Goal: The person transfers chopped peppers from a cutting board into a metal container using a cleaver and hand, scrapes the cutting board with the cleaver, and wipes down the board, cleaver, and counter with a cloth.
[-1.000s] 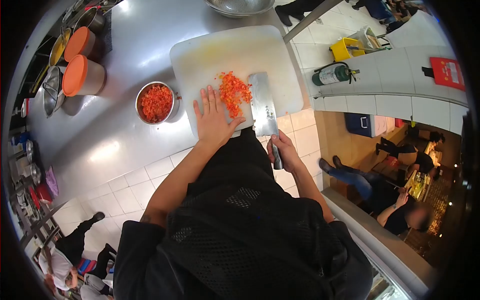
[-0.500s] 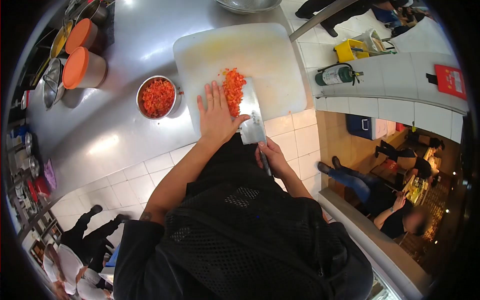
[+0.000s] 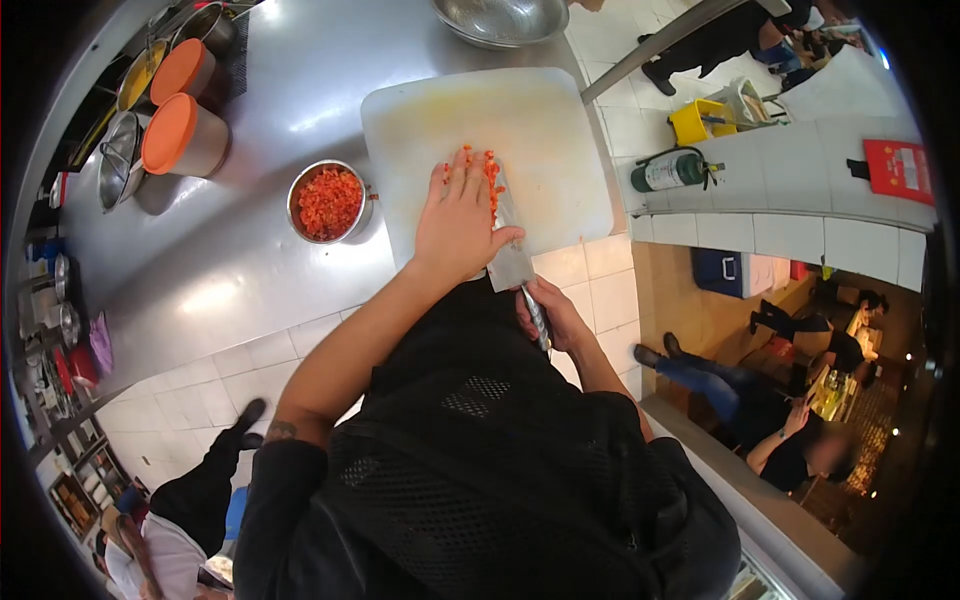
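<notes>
My left hand (image 3: 455, 225) lies flat over the chopped red pieces (image 3: 493, 180), hiding most of them, its thumb reaching across the blade. In my right hand (image 3: 552, 312) is the handle of a cleaver (image 3: 512, 262); its wide blade lies low on the white cutting board (image 3: 560, 130), partly beneath the pieces and my left hand. Left of the board, a metal bowl (image 3: 294, 208) holds more chopped red pieces.
Containers with orange lids (image 3: 168, 130) stand on the steel table (image 3: 250, 250) at the left. A large metal bowl (image 3: 500, 22) sits beyond the board. A metal rail (image 3: 650, 52) runs at the upper right. Other people are at the lower left and right.
The cleaver has moved left, its blade now partly under the red pieces. My left hand has shifted right and now covers most of them.
</notes>
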Motion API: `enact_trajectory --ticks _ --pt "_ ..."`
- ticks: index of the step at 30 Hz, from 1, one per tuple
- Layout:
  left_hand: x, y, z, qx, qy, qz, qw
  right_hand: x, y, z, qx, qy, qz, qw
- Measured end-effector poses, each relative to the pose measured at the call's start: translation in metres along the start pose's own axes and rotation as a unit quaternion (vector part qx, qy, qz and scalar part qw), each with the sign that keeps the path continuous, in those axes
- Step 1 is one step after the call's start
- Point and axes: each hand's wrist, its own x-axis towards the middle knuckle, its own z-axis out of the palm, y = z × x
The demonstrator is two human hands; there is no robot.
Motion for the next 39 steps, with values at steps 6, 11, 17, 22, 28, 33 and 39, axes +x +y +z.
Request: enact_trajectory --ticks 6,11,17,22,28,33,39 --pt "0.032 -0.036 -0.043 -0.069 0.076 0.000 0.995 -0.001 -0.036 -0.008 -0.083 0.003 0.006 0.997" --pt "-0.015 -0.114 -0.043 -0.186 0.229 -0.126 0.947 0.014 -0.085 0.011 -0.150 -0.060 0.015 0.987" --pt "-0.090 -0.148 -0.042 -0.192 0.224 -0.212 0.932 0.057 -0.129 0.067 -0.206 -0.183 0.095 0.957" --pt "-0.098 -0.142 -0.055 -0.214 0.176 -0.214 0.937 0.078 -0.151 0.118 -0.252 -0.226 0.196 0.920" --pt "-0.110 -0.125 -0.058 -0.260 0.125 -0.148 0.946 0.084 -0.158 0.165 -0.175 -0.181 0.244 0.937" --pt "-0.106 -0.136 -0.062 -0.270 0.068 -0.086 0.957 0.080 -0.164 0.187 -0.125 -0.165 0.262 0.943" --pt "-0.107 -0.178 -0.049 -0.163 0.001 -0.124 0.979 0.062 -0.174 0.179 -0.108 -0.200 0.248 0.942"
